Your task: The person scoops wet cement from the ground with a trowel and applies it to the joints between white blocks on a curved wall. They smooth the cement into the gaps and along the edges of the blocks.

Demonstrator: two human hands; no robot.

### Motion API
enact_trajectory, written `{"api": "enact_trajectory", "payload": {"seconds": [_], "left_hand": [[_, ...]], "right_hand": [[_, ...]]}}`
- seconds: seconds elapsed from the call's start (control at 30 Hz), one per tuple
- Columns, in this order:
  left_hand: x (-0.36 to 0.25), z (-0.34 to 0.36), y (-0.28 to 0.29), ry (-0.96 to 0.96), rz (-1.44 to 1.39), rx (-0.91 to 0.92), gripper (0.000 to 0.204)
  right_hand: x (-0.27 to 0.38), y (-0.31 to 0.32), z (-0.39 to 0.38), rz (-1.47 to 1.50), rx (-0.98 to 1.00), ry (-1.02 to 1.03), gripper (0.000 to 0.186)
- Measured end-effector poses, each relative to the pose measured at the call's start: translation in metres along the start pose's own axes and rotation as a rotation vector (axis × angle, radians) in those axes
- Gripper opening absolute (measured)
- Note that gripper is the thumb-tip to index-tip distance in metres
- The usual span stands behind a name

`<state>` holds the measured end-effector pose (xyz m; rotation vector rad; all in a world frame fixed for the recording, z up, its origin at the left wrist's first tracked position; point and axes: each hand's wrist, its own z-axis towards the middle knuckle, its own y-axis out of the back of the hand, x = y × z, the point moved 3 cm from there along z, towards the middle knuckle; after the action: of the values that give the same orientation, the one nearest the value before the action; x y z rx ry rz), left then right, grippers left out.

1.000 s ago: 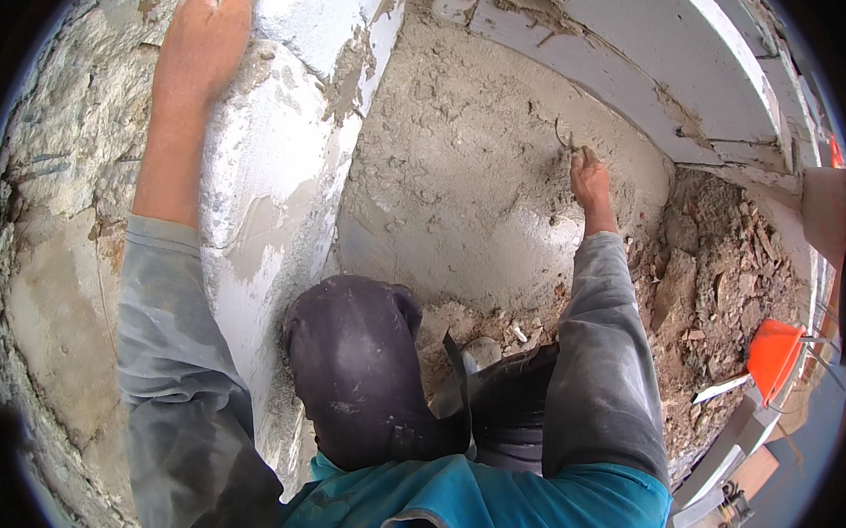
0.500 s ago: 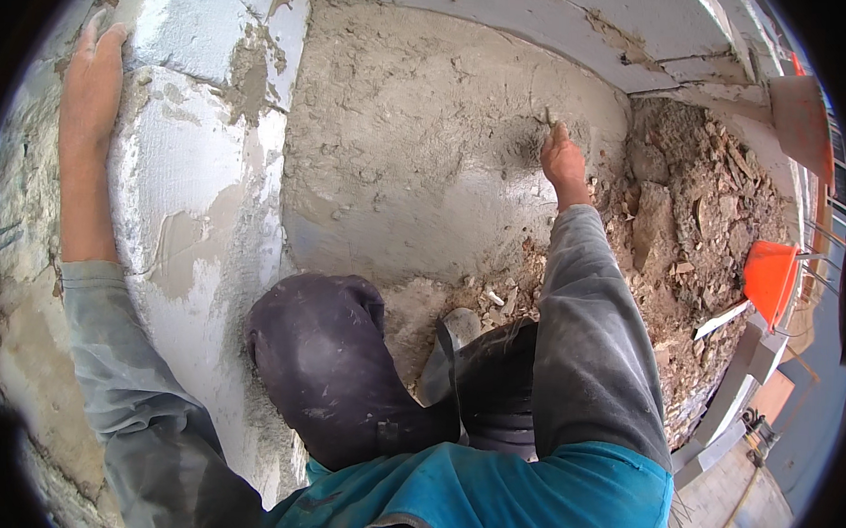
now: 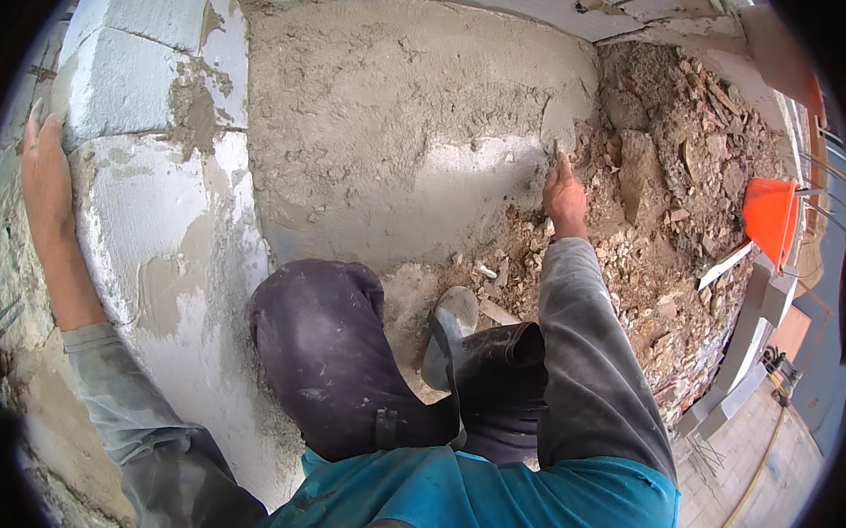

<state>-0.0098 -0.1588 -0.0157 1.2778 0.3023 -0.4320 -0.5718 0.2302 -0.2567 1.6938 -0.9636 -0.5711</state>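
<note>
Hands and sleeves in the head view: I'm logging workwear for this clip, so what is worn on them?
Both hands, left and right, are bare, with no gloves. The forearms wear long grey sleeves, dusty and creased; the left sleeve is pushed up, leaving the forearm uncovered.

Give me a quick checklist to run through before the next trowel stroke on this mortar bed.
1. Right hand grips the trowel: ok, blade tip in the wet mortar bed.
2. Left hand braced on the white block wall: ok, palm flat on its edge.
3. Mortar surface even: not ok, rough and crumbly over most of the bed.
4. Rubble clear of the bed: not ok, loose pieces lie at its right edge.
5. Footing: cannot tell, only the rubber boots show, not what they stand on.
</note>
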Motion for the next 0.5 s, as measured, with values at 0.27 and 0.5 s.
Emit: {"api": "enact_trajectory", "payload": {"seconds": [0.27,0.5], "left_hand": [[0.002,0.006,-0.001,-0.072,-0.019,-0.006,0.061],[-0.019,0.001,-0.007,-0.021,-0.102,0.001,0.063]], "right_hand": [[-0.042,-0.025,0.015,0.491,-0.111,-0.027,0.049],[0.11,-0.091,-0.114,0.686,0.074,0.169,0.045]]}}
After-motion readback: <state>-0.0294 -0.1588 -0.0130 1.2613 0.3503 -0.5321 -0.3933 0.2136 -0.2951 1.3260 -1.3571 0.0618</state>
